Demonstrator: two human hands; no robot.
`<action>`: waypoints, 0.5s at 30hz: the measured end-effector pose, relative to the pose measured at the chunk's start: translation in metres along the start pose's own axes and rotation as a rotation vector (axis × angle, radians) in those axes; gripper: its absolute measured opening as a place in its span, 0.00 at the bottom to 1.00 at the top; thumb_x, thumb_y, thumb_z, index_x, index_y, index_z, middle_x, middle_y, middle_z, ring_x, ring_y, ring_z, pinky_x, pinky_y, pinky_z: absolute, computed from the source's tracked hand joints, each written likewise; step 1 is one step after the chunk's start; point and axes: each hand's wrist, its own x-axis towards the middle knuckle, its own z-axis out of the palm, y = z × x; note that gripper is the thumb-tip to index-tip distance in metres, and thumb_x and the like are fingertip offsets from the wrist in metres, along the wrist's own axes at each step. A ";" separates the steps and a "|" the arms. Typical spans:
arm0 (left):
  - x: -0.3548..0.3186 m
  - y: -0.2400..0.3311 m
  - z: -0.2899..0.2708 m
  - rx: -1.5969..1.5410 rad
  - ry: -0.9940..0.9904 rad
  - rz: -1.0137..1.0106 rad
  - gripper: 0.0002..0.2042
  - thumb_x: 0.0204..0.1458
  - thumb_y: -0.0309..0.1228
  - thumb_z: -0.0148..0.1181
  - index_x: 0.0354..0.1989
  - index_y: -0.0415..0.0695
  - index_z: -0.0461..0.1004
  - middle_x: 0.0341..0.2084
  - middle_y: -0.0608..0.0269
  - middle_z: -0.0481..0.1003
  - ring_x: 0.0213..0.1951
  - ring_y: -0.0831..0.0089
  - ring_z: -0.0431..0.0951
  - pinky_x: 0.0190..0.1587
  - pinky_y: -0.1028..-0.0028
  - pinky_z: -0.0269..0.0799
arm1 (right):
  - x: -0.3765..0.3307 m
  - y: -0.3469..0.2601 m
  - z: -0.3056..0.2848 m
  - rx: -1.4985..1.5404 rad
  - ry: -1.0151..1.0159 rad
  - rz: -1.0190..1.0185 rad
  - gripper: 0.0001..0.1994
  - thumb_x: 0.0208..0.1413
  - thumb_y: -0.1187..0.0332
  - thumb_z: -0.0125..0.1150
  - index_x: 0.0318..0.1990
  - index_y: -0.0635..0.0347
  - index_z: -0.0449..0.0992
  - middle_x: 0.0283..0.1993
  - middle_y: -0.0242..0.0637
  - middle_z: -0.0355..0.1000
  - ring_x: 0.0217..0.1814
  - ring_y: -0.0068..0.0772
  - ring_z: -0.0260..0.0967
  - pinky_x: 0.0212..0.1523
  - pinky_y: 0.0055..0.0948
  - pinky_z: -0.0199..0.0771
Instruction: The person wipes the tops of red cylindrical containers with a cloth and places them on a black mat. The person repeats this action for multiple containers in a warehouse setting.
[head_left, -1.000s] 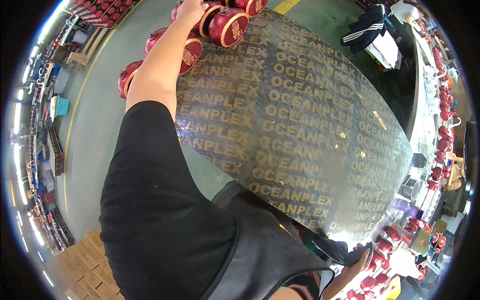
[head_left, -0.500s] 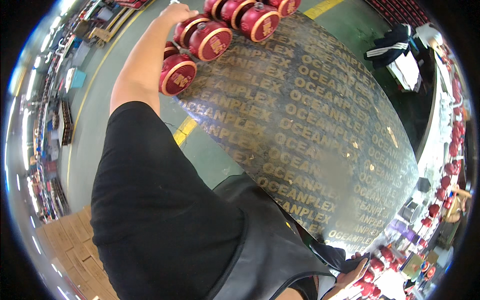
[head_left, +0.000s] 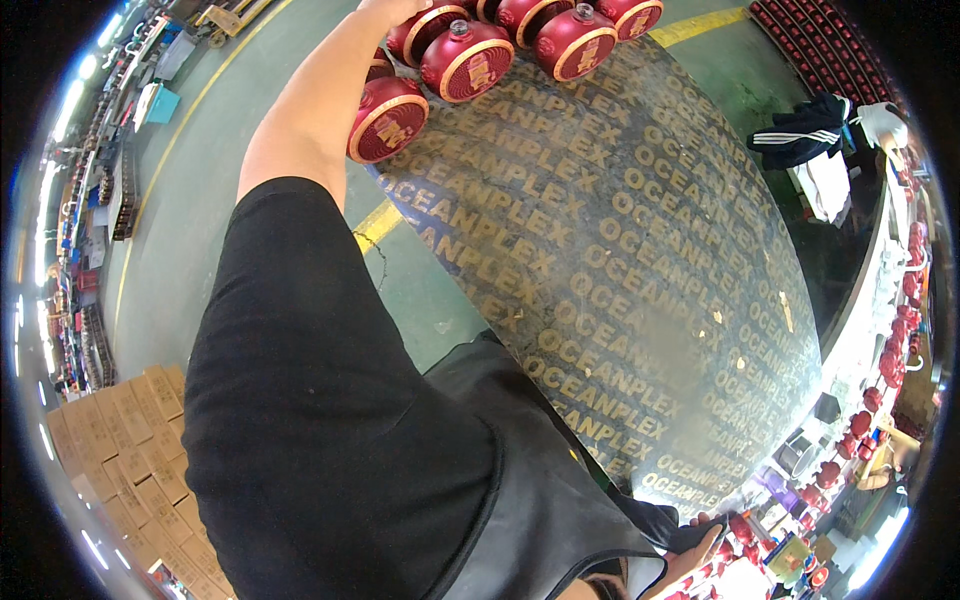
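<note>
My left arm reaches far forward to a group of round, flat-sided red bottles with gold rims. My left hand (head_left: 396,8) is at the top edge of the picture, over or beside a red bottle (head_left: 425,30); its fingers are mostly cut off. Closer in are another red bottle (head_left: 389,122) at the table's corner and a red bottle (head_left: 468,62) with a clear neck. At the lower right, my right hand (head_left: 698,556) is beside the dark apron (head_left: 560,520), partly covered by dark material. Whether its fingers grip anything is unclear.
A dark printed board tabletop (head_left: 640,250) with small scraps spreads before me. Dark and white clothing (head_left: 805,135) lies beyond its right side. Stacked cartons (head_left: 130,450) stand at the lower left. A line of red parts (head_left: 890,360) runs along the right.
The view has turned, so the bottles and table sit further right and higher. My left hand has gone nearer the top edge, and its fingers show less. My right hand remains by the apron.
</note>
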 end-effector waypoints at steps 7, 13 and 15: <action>-0.012 0.016 -0.026 -0.099 0.041 -0.035 0.17 0.52 0.45 0.54 0.34 0.43 0.79 0.32 0.44 0.76 0.38 0.51 0.77 0.40 0.56 0.73 | 0.002 0.005 0.002 0.039 -0.028 -0.007 0.20 0.59 0.59 0.60 0.53 0.64 0.69 0.36 0.40 0.73 0.33 0.25 0.67 0.32 0.24 0.69; -0.044 0.056 -0.080 -0.319 0.037 0.392 0.17 0.52 0.46 0.55 0.38 0.43 0.76 0.36 0.42 0.75 0.40 0.47 0.76 0.41 0.55 0.73 | 0.008 0.011 -0.004 0.087 -0.058 0.004 0.22 0.59 0.59 0.60 0.54 0.64 0.68 0.38 0.41 0.72 0.33 0.26 0.66 0.34 0.22 0.69; -0.061 0.082 -0.080 -0.261 -0.091 0.209 0.17 0.52 0.46 0.55 0.39 0.44 0.76 0.35 0.43 0.75 0.39 0.47 0.76 0.41 0.55 0.72 | 0.011 0.014 -0.005 0.074 -0.091 -0.008 0.21 0.59 0.60 0.59 0.54 0.65 0.68 0.38 0.41 0.72 0.34 0.25 0.66 0.35 0.21 0.69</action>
